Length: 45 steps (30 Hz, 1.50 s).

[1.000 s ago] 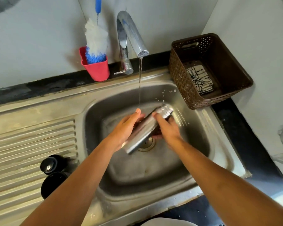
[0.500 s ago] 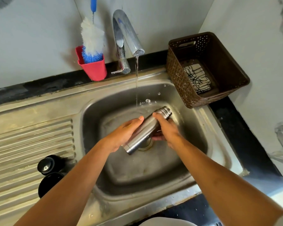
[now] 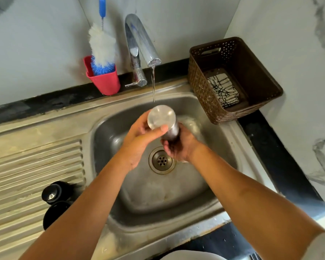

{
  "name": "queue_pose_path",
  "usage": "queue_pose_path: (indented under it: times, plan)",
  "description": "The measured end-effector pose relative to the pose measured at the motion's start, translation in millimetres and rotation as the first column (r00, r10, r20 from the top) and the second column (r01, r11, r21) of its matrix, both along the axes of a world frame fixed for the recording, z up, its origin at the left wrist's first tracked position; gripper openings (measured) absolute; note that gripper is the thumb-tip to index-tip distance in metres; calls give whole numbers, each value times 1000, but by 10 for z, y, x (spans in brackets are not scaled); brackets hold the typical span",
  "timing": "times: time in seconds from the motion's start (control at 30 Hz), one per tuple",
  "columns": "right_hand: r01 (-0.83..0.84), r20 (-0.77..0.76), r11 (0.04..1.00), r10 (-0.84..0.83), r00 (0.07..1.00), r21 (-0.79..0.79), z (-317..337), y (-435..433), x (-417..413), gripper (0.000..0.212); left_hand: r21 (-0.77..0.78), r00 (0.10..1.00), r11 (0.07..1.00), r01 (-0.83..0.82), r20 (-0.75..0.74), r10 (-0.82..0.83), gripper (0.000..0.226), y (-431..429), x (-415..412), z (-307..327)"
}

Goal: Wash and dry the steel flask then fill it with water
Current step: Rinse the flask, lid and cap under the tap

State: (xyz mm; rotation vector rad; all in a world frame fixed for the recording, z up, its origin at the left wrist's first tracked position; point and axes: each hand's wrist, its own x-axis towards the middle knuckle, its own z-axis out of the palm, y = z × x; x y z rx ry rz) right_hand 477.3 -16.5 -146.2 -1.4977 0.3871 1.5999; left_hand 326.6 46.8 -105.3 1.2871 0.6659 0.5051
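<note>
The steel flask (image 3: 161, 117) stands on end over the sink basin (image 3: 176, 194), one round shiny end turned up toward me. A thin stream from the tap (image 3: 141, 40) falls onto that end. My left hand (image 3: 139, 139) grips the upper part of the flask, thumb across its near side. From below, my right hand (image 3: 178, 147) wraps its fingers round the lower part, which hides the flask's other end. The drain (image 3: 161, 160) lies just under my hands.
A red cup (image 3: 105, 81) with a blue-and-white bottle brush (image 3: 101, 44) stands left of the tap. A brown basket (image 3: 251, 59) holding a patterned cloth (image 3: 223, 91) sits at the right. Two black lid parts (image 3: 53, 192) rest on the ribbed drainboard (image 3: 36, 166).
The flask has swung from lying slanted across the basin to standing on end under the stream. Both hands shifted their hold and rose toward the tap.
</note>
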Motion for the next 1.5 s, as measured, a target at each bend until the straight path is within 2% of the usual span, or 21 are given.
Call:
queue_pose_path:
  times: [0.03, 0.1, 0.17, 0.23, 0.3, 0.37, 0.47, 0.57, 0.67, 0.8, 0.87, 0.93, 1.03, 1.1, 1.23, 1.3, 1.4, 1.5]
  plan:
    - [-42, 9, 999, 42, 999, 1, 26, 50, -43, 80, 27, 995, 995, -98, 11, 98, 46, -3, 90, 13]
    - [-161, 90, 987, 162, 983, -11, 111, 152, -158, 89, -42, 942, 942, -334, 12, 335, 25, 54, 256, 49]
    - [-264, 316, 963, 268, 910, -57, 200, 222, -261, 88, -188, 861, 841, -507, -57, 506, 22, 162, 383, 104]
    - [-314, 533, 949, 252, 808, 27, 311, 268, -315, 85, -361, 817, 736, -572, -178, 548, 27, 248, 462, 153]
    - [-370, 615, 918, 210, 760, 143, 417, 290, -316, 86, -475, 799, 649, -595, -258, 543, 35, 305, 514, 203]
    - [-443, 669, 874, 208, 713, 200, 437, 304, -270, 90, -529, 802, 615, -584, -259, 538, 45, 372, 564, 249]
    - [-457, 664, 847, 179, 726, 271, 516, 312, -180, 76, -544, 822, 633, -551, -218, 527, 47, 484, 632, 340]
    - [-398, 615, 834, 92, 783, 382, 525, 348, -124, 66, -508, 843, 693, -512, -140, 520, 33, 603, 655, 366]
    - [-308, 544, 858, 42, 838, 410, 548, 377, -139, 61, -419, 843, 741, -525, -139, 519, 23, 654, 631, 315]
    - [-355, 573, 853, 83, 816, 383, 553, 319, -111, 57, -161, 863, 849, -504, -61, 501, 43, 572, 638, 146]
    - [-387, 595, 847, 108, 796, 364, 583, 307, -108, 56, 3, 910, 914, -405, -96, 404, 55, 575, 625, 178]
    - [-412, 604, 835, 125, 787, 364, 650, 308, -113, 59, 89, 933, 948, -305, -171, 316, 59, 635, 543, 262]
    - [-517, 659, 789, 197, 725, 333, 784, 298, -124, 58, 84, 949, 978, -189, -239, 204, 50, 619, 329, 511]
    - [-583, 712, 756, 231, 663, 298, 851, 249, -145, 60, 59, 946, 984, -167, -270, 177, 46, 455, 162, 656]
    - [-690, 830, 693, 249, 499, 207, 1006, 74, -226, 82, -21, 942, 989, -149, -308, 135, 41, 78, -122, 768]
    - [-725, 869, 665, 240, 432, 176, 1095, -35, -281, 92, -46, 942, 988, -151, -309, 129, 49, -91, -245, 807]
    - [-746, 898, 642, 205, 390, 177, 1262, -181, -362, 89, -62, 945, 983, -170, -293, 145, 63, -266, -382, 955]
    - [-731, 914, 653, 148, 377, 196, 1449, -305, -451, 85, -35, 955, 985, -167, -253, 153, 63, -390, -474, 1156]
